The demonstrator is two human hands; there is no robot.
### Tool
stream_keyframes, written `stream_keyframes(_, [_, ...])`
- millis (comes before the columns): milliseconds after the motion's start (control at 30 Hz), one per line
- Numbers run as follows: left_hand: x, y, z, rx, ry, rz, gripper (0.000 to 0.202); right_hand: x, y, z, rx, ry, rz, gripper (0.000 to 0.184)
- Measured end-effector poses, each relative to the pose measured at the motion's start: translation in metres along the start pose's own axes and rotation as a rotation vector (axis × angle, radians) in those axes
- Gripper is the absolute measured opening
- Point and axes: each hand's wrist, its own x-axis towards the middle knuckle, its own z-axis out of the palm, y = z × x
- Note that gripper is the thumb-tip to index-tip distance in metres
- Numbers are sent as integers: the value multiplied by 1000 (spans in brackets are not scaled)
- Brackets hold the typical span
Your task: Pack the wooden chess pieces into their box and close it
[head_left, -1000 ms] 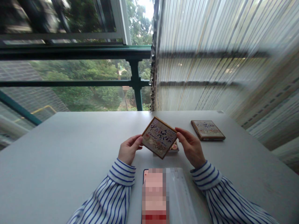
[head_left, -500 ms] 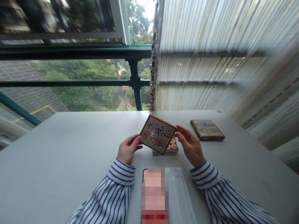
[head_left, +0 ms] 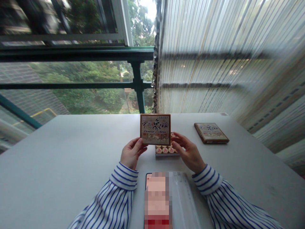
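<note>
Your left hand [head_left: 132,154] pinched the lower left corner of the box lid [head_left: 155,129], held upright with its printed face toward you, just above the open box of round pieces [head_left: 165,150] on the white table [head_left: 71,152]. Your right hand [head_left: 188,152] gripped the lid's lower right edge. A second box [head_left: 211,132] lay flat further right, well apart.

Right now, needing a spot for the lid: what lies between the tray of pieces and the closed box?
Head view: the right hand beside the tray, then bare table up to the closed box.
</note>
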Motion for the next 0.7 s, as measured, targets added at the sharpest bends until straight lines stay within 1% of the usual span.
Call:
stream_keyframes(133, [-1,0,2,-12,-9,-15,38,0,-2,1,-21,-4,-11,41])
stream_keyframes(300, [-3,0,4,-30,-33,-22,39,-1,-4,1,-5,-22,13,41])
stream_keyframes(500, [-6,2,5,-27,-71,-28,42,1,1,1,170,-25,81,42])
stream_keyframes(600, [-7,1,5,1,-93,22,45,2,2,0,205,-4,113,42])
stream_keyframes(700, [-7,-2,4,44,-112,105,49,3,0,0,207,14,129,42])
